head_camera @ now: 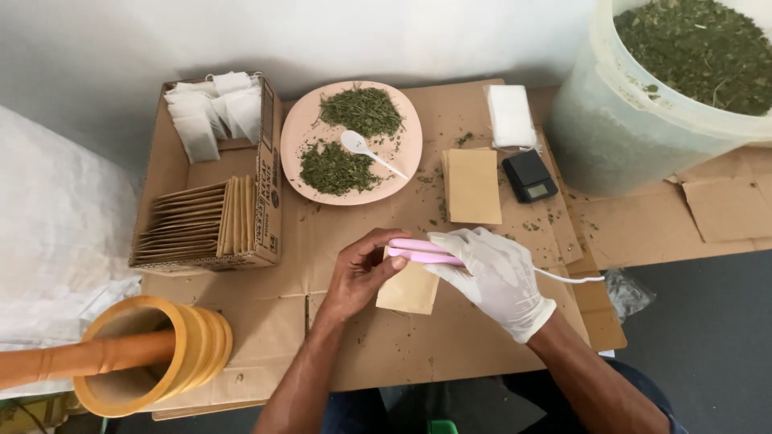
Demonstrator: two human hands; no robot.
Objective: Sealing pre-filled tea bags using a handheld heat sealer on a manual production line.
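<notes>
Here, at the centre of the flattened brown cardboard work surface [450, 354], the bare left hand [358, 273] pinches the upper edge of a small tan paper pouch [410, 291], fingers closed narrowly on it. The white-gloved right hand [494, 273] is wrapped around a slim pink corded clamp tool [422, 251], whose arms sit across the pouch's top edge. The pouch looks feather-light, thin and easily creased — best held by its edges, as it is. The tool seems light and rigid; its white cord [571, 279] trails toward three o'clock.

At twelve o'clock sits a round pink plate [402, 173] of chopped green dried leaves with a white plastic spoon [366, 149]. At one o'clock lie a stack of tan pouches [473, 186], a small black pocket scale [529, 177] and a large translucent bucket [627, 128] of leaves. At ten o'clock a cardboard box [269, 201] holds more pouches; at eight o'clock, a wooden mortar [161, 354]. Nothing crowds the hands.
</notes>
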